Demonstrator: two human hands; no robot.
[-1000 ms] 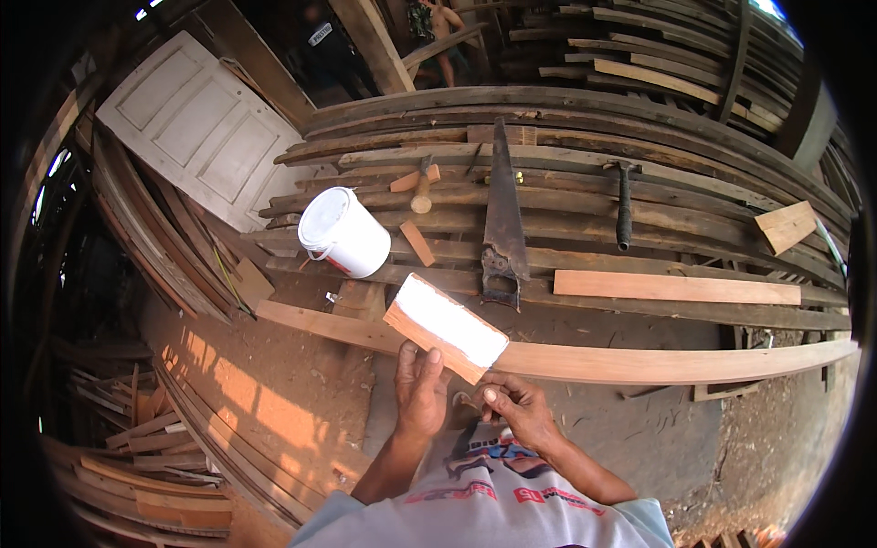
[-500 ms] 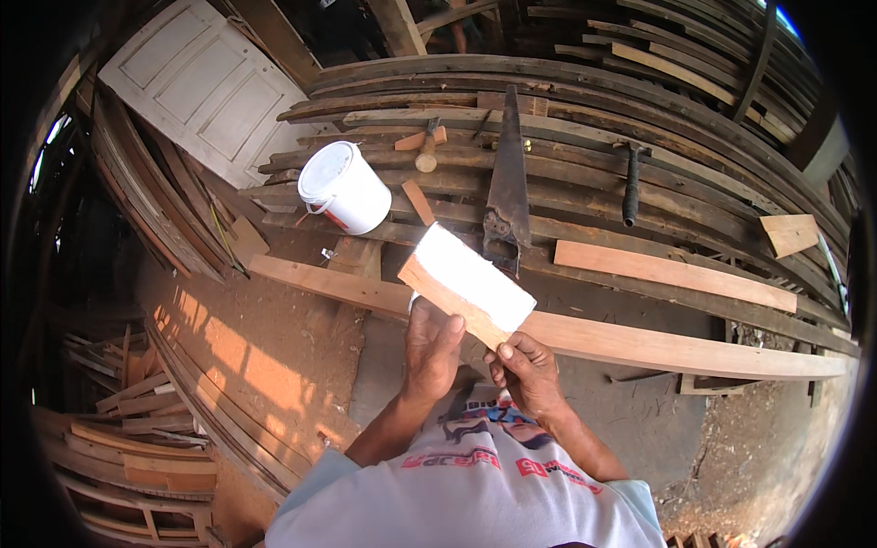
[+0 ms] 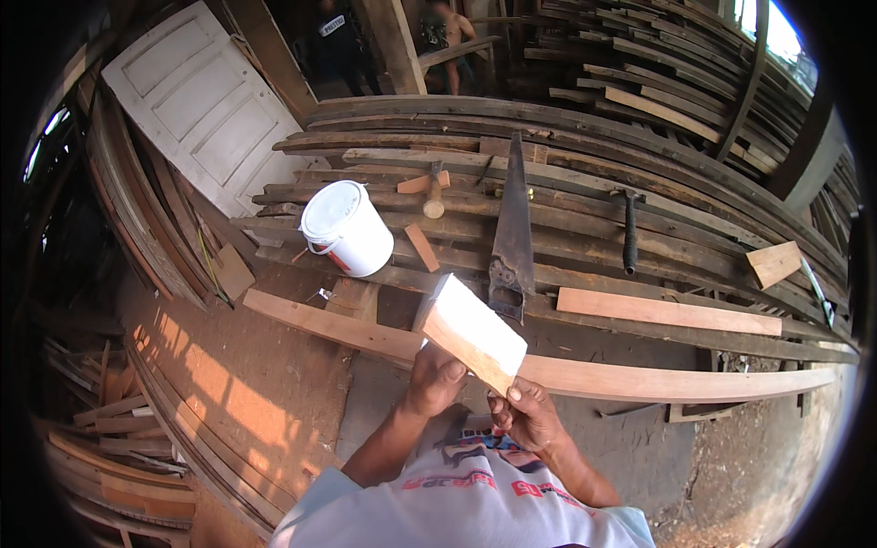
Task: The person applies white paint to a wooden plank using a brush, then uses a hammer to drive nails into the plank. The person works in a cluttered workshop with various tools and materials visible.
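Observation:
Between my hands is a short wooden block [image 3: 473, 336]. Its upper face is bright white, and the bare wood of its long side faces me. My left hand [image 3: 432, 382] is closed on the near left side, thumb against the wood and the other fingers hidden beneath. At the near right corner, my right hand [image 3: 530, 411] pinches the block between thumb and fingers. Just beyond the block lies a handsaw [image 3: 512, 228], its handle toward me. A lidded white bucket [image 3: 364, 233] stands to the left on the planks.
Stacked planks [image 3: 585, 233] carry a hammer [image 3: 433, 206], a black-handled tool [image 3: 629, 233] and wood offcuts [image 3: 421, 247]. A long pale board [image 3: 658, 379] crosses behind my hands. A white panelled door [image 3: 196, 96] leans at the far left. Two people [image 3: 454, 41] are in the background.
My view has tipped upward, so the bench things sit lower and the people at the back show more. The block has tilted slightly in my hands, both still holding it.

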